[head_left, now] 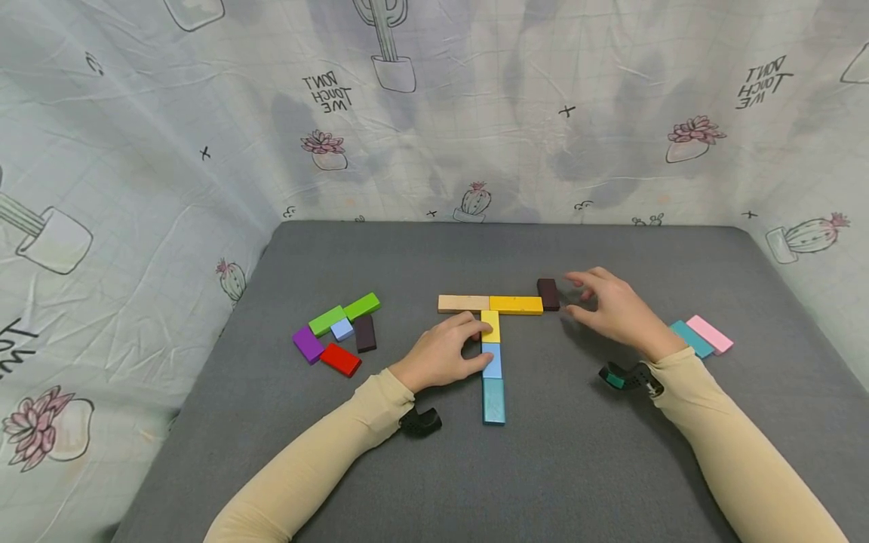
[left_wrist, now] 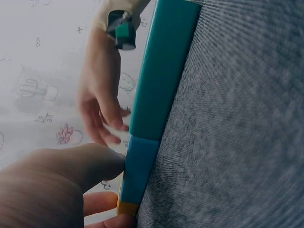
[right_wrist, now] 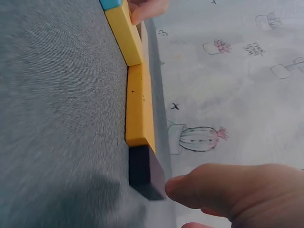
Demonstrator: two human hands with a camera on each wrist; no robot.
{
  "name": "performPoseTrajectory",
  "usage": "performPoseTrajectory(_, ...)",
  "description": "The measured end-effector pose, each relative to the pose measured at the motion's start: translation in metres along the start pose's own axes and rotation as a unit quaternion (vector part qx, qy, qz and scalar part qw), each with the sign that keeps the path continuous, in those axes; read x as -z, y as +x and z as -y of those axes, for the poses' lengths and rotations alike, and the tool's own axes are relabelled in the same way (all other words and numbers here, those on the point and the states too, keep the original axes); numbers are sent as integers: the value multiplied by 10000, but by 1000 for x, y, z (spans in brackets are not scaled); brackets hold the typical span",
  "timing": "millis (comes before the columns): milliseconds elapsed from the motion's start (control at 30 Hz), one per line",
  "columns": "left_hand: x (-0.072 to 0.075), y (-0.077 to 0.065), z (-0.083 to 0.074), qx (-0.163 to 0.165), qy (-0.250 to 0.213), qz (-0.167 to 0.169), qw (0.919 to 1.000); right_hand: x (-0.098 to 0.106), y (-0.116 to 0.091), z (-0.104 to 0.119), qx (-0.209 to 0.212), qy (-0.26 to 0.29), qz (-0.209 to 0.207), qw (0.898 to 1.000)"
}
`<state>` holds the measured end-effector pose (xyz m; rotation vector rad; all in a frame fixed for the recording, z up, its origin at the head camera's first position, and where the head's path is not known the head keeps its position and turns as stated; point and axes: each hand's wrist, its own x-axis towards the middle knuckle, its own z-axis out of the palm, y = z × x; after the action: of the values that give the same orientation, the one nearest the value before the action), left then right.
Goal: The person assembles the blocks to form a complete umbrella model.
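Observation:
Wooden blocks form a T on the grey cloth. Its stem runs from a short yellow block (head_left: 490, 326) through a light blue block (head_left: 492, 360) to a teal block (head_left: 493, 401). My left hand (head_left: 444, 351) touches the stem, index fingertip on the short yellow block and thumb on the light blue one. The top bar has a beige block (head_left: 463, 303) and a longer yellow block (head_left: 516, 305). A dark brown block (head_left: 548, 294) stands crosswise against the bar's right end. Just right of it is my right hand (head_left: 614, 309), thumb and fingers spread apart, holding nothing.
At the left lies a group of green (head_left: 327, 320), purple (head_left: 308, 345), red (head_left: 341, 360), blue and dark brown blocks. Pink (head_left: 709, 334) and teal blocks lie beside my right wrist. Printed cloth (head_left: 434, 113) hangs behind the table.

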<state>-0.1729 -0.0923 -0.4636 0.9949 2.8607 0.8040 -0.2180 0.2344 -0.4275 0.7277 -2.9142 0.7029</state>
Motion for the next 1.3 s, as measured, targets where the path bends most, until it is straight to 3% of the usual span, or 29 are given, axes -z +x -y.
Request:
performPoseTrajectory(333,0,1,0,23,-15,37,10000,21,-49,-14,-286,-432,-576,9970)
performPoseTrajectory(633,-1,1,0,31,9,27,10000,39,-95,-34,-1237,-633,-546,9888)
performPoseTrajectory(767,0,1,0,39,31,16,10000,41,-109,-46,-1385,-831,-632,9849)
performPoseTrajectory(1067,0,0,0,31,51,9,10000,37,-130,-59,-1577,-1057,-640,9797)
performPoseTrajectory(1300,0,0,-1,36,49,23,10000,33,-134,-60,-1462,-1128,-709,9803)
